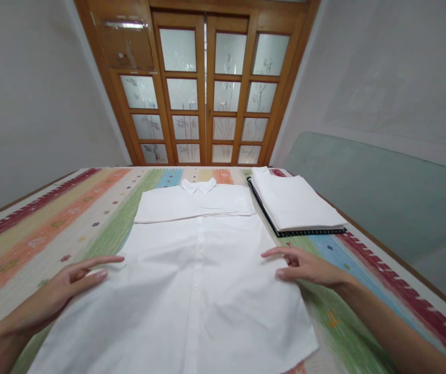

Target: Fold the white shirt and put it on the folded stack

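A white button-up shirt (176, 280) lies spread front up, its collar at the far end and its button line running toward me. Its sleeves (168, 206) appear folded across the chest in a flat band. At the shirt's left edge is my left hand (77, 278), index finger stretched over the cloth and thumb apart from it. My right hand (303, 266) is at the opposite edge, index finger and thumb apart against the fabric, the other fingers partly hidden. Neither hand shows cloth pinched between its fingers.
A folded white garment (297, 202) lies on a black dotted one (312, 232) at the right. Beneath everything is a striped, multicoloured cover (106, 213). A pale green panel (363, 176) stands along the right side. Wooden glass-paned doors (205, 78) are beyond the far edge.
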Available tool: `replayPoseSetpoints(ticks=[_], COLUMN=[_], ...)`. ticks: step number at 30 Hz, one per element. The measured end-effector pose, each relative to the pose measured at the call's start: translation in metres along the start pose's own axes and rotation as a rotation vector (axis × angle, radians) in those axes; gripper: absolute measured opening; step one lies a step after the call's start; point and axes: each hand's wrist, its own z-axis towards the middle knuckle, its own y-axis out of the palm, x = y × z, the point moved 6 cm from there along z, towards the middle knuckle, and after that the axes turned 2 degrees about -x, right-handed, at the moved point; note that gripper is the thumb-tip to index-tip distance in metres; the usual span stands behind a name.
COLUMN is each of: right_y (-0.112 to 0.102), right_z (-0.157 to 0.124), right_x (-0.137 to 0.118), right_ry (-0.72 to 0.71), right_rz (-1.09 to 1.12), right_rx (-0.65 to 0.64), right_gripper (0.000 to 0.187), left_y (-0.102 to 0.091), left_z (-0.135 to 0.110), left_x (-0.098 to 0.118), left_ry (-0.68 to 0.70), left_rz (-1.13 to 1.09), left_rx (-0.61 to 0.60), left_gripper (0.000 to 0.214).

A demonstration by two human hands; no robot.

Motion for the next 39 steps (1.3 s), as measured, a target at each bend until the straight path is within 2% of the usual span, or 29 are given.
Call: replayPoseSetpoints(ticks=[2, 3, 5, 7, 9, 12, 15, 18, 21, 24, 28, 32, 33, 35, 37, 39], right_y=[0.005, 0.006, 0.006, -0.001, -0.015, -0.037, -0.056, -0.071, -0.085, -0.095, -0.097, -0.082, -0.076, -0.066, -0.058, -0.051], right_z=[-0.007, -0.01, -0.018, -0.022, -0.021, -0.012, 0.004, 0.025, 0.051, 0.082, 0.118, 0.132, 0.131, 0.123, 0.11, 0.096], right_x=[0.006, 0.01, 0.019, 0.025, 0.027, 0.02, 0.003, -0.017, -0.029, -0.029, -0.015, -0.001, 0.003, 0.01, 0.015, 0.018], right_ry=[-0.012, 0.001, 0.027, 0.032, 0.022, 0.001, -0.038, -0.099, -0.139, -0.119, -0.042, -0.031, -0.03, -0.047, -0.097, -0.144], right_rz=[-0.082, -0.101, -0.106, -0.064, 0.019, 0.163, 0.313, 0.42, 0.505, 0.579, 0.705, 0.811, 0.807, 0.724, 0.497, 0.155], right_rx=[-0.096, -0.152, -0.22, -0.186, -0.051, 0.21, 0.404, 0.531, 0.602, 0.639, 0.7, 0.665, 0.641, 0.592, 0.542, 0.518], right_gripper=[0.04, 0.038, 0.036, 0.035, 0.04, 0.046, 0.047, 0.049, 0.043, 0.032, 0.021, 0.008, 0.009, 0.029, 0.057, 0.077], left_y=[0.002, 0.0, -0.006, -0.011, -0.011, -0.009, -0.008, -0.003, 0.003, 0.011, 0.022, 0.029, 0.03, 0.03, 0.027, 0.022], left_z=[0.0, 0.0, -0.001, -0.002, -0.001, 0.005, 0.016, 0.029, 0.05, 0.08, 0.116, 0.127, 0.126, 0.121, 0.113, 0.105], left_x=[-0.024, -0.035, -0.052, -0.056, -0.049, -0.026, 0.004, 0.032, 0.055, 0.062, 0.055, 0.044, 0.04, 0.03, 0.02, 0.012], left_ry=[-0.004, 0.007, 0.044, 0.107, 0.143, 0.135, 0.13, 0.143, 0.187, 0.169, 0.131, 0.121, 0.114, 0.105, 0.131, 0.193], left_rz=[0.136, 0.175, 0.225, 0.244, 0.233, 0.128, -0.09, -0.33, -0.473, -0.527, -0.593, -0.655, -0.661, -0.62, -0.474, -0.246], left_rx=[-0.203, -0.244, -0.262, -0.229, -0.193, -0.1, 0.033, 0.09, 0.103, 0.074, 0.139, 0.171, 0.163, 0.143, 0.127, 0.159], left_gripper=[0.042, 0.041, 0.036, 0.028, 0.027, 0.045, 0.058, 0.065, 0.059, 0.042, 0.033, 0.03, 0.029, 0.032, 0.038, 0.049])
